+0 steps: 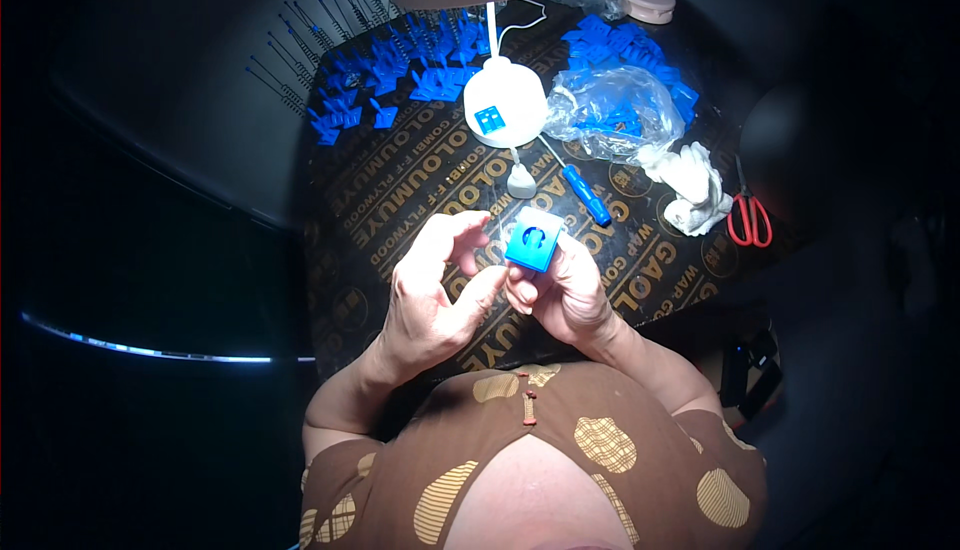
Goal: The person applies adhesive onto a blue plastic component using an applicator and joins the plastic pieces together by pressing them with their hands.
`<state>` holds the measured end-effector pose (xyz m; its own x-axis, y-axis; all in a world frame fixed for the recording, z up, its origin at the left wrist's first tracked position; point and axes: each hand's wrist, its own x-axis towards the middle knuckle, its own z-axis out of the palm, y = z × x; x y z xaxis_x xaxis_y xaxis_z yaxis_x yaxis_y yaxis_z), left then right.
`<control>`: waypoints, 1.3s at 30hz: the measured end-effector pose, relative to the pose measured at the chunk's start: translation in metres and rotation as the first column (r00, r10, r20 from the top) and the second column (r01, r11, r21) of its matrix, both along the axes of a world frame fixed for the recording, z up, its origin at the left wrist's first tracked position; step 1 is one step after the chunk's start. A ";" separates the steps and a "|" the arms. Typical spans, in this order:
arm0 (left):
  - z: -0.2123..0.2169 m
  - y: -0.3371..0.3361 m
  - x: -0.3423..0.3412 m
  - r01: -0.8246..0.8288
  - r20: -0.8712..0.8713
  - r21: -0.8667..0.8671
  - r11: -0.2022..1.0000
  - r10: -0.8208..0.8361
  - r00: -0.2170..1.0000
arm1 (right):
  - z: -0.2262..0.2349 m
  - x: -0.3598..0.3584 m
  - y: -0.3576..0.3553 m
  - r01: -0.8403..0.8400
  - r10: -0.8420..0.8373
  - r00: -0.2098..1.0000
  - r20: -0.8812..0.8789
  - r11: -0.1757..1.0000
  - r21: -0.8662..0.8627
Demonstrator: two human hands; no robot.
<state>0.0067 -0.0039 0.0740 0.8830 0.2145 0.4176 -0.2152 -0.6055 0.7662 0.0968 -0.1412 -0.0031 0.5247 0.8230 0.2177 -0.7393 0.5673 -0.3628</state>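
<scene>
On the near side of the white lamp base (505, 115), the right hand (572, 292) has its fingers clamped on a square blue plastic piece (533, 245) with a curved slot. The left hand (432, 298) is just beside it — thumb and fingers apart. Right of the base lie a blue-handled screwdriver (587, 195) and — farther out — red-handled scissors (735, 222).
</scene>
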 end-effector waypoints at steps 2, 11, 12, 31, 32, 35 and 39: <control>0.000 0.001 0.000 0.000 -0.011 0.027 1.000 0.000 1.000 | -0.002 0.000 0.001 0.010 -0.010 1.000 0.010 1.000 0.004; 0.001 -0.017 0.000 -0.110 0.102 0.272 0.956 0.085 0.991 | -0.006 -0.005 0.005 0.076 -0.073 0.994 0.085 0.996 -0.037; 0.000 -0.018 0.001 -0.120 0.125 0.309 0.944 0.085 0.988 | -0.005 -0.007 0.005 0.076 -0.071 0.993 0.095 0.996 -0.042; -0.002 -0.016 -0.001 -0.049 0.072 0.068 0.996 0.044 0.996 | 0.007 -0.011 0.003 0.135 -0.121 0.985 0.121 0.984 -0.116; -0.001 -0.016 -0.002 -0.035 0.067 0.033 0.999 0.033 0.997 | 0.007 -0.010 0.004 0.168 -0.149 0.974 0.169 0.980 -0.104; 0.000 -0.012 -0.006 -0.029 0.077 0.038 0.999 0.026 0.997 | 0.005 -0.002 0.000 0.184 -0.118 0.905 0.410 0.975 -0.126; 0.003 -0.004 -0.011 -0.041 0.088 0.062 0.997 0.036 0.995 | 0.014 0.010 -0.007 0.169 -0.012 0.806 0.592 0.963 -0.211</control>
<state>-0.0043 -0.0082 0.0773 0.8344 0.2178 0.5063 -0.2549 -0.6619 0.7049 0.1072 -0.1484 0.0110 0.4385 0.8448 0.3065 -0.2937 0.4570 -0.8396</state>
